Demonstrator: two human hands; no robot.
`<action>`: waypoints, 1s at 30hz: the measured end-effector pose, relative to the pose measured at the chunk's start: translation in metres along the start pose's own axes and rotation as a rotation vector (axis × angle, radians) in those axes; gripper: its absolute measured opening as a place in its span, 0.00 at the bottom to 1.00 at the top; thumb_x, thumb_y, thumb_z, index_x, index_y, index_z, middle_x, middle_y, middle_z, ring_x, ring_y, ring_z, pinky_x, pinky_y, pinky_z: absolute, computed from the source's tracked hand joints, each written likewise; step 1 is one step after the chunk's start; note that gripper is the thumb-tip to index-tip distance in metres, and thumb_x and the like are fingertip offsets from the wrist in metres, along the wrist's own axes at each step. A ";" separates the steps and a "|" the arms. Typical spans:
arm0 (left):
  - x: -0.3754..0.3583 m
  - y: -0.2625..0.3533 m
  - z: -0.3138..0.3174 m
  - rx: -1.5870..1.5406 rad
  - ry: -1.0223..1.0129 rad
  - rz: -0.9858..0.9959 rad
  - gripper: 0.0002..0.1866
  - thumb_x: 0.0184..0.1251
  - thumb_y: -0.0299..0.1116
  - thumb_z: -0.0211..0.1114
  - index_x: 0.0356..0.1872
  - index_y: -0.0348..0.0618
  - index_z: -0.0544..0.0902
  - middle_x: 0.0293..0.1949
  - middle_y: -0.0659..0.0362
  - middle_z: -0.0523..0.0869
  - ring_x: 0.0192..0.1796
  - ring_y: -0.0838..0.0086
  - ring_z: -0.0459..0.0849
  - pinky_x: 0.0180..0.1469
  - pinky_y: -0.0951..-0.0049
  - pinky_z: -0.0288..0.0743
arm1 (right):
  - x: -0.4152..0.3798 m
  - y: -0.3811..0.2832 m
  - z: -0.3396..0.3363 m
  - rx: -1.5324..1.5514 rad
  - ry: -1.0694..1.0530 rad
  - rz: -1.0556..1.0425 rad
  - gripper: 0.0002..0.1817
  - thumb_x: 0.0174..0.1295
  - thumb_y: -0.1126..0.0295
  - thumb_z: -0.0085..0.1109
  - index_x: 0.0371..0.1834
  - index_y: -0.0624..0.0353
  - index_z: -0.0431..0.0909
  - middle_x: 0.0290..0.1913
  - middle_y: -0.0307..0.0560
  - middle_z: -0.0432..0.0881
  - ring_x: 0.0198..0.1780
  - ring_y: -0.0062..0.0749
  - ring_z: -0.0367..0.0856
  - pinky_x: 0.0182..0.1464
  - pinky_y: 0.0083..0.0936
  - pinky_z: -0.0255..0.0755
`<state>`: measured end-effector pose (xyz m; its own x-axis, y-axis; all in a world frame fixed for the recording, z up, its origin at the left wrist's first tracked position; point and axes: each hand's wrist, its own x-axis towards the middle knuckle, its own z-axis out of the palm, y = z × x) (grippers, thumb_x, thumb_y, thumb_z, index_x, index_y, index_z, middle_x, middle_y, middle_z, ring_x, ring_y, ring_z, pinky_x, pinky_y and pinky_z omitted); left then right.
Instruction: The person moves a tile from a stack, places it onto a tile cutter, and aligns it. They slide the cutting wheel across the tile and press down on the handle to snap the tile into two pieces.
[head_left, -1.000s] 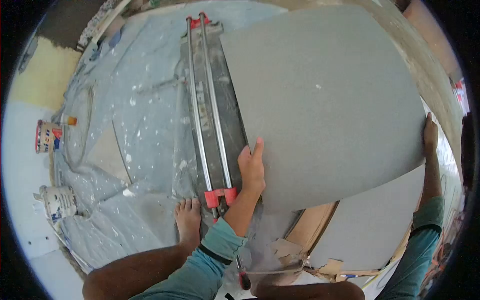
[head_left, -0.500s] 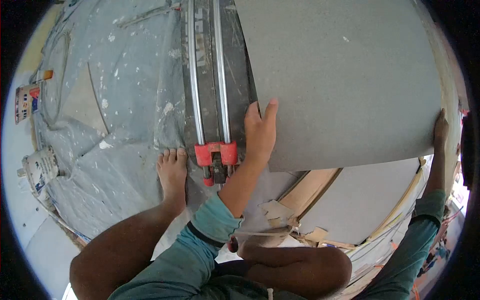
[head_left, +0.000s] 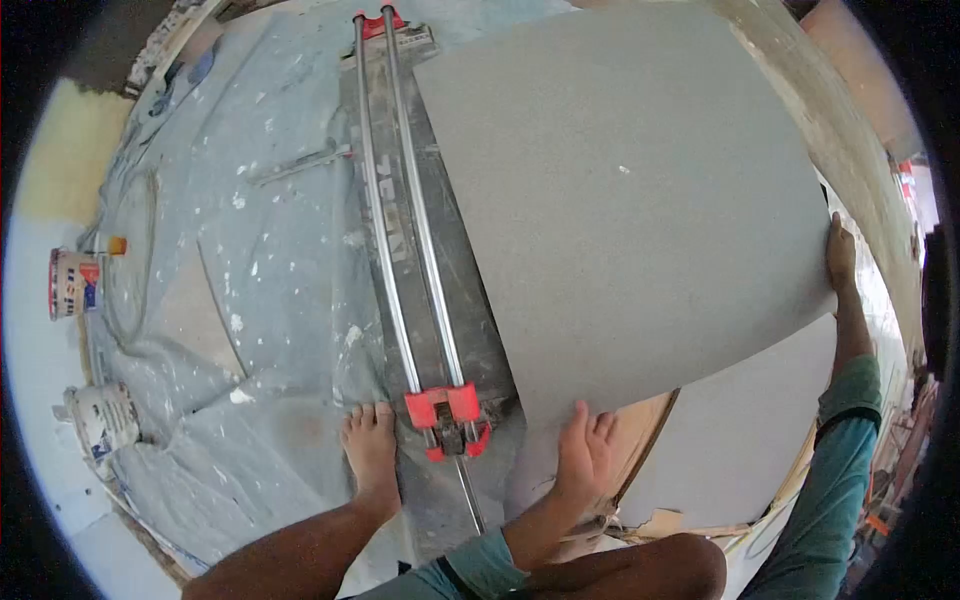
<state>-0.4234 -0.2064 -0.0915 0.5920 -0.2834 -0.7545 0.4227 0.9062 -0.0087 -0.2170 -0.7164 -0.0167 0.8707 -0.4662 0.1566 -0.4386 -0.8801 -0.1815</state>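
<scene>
A large grey tile (head_left: 630,220) lies with its left side on a manual tile cutter (head_left: 460,260), right of the two metal rails. At the tile's near edge is my left hand (head_left: 585,455), palm turned up. Its thumb meets the edge while the loosely bent fingers show in front of it, not closed around it. My right hand (head_left: 842,250) grips the tile's right edge, with part of the fingers hidden. The cutter's red carriage (head_left: 443,408) sits at the near end of the rails, and its handle rod (head_left: 468,495) points toward me.
Paint-spotted plastic sheeting (head_left: 290,220) covers the floor at left, with a triangular offcut (head_left: 200,315) on it. Two buckets (head_left: 75,285) (head_left: 105,420) stand at far left. My bare foot (head_left: 370,450) rests beside the cutter. Another pale tile (head_left: 730,440) lies under the near edge.
My left hand has moved from the tile's left edge to its near edge. The view has shifted, showing the cutter's far end. My right hand still holds the right edge.
</scene>
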 end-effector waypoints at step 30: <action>0.037 0.048 0.016 0.198 0.084 0.308 0.22 0.72 0.42 0.51 0.58 0.38 0.65 0.59 0.51 0.73 0.58 0.60 0.76 0.62 0.54 0.70 | -0.017 -0.042 0.124 0.331 -0.139 0.279 0.39 0.69 0.43 0.33 0.49 0.77 0.74 0.44 0.63 0.81 0.48 0.45 0.78 0.53 0.34 0.67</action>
<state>-0.3704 -0.1783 -0.1092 0.6574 0.0271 -0.7530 0.3628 0.8646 0.3478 -0.1853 -0.6603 -0.1319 0.7608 -0.6452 -0.0697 -0.5855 -0.6361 -0.5025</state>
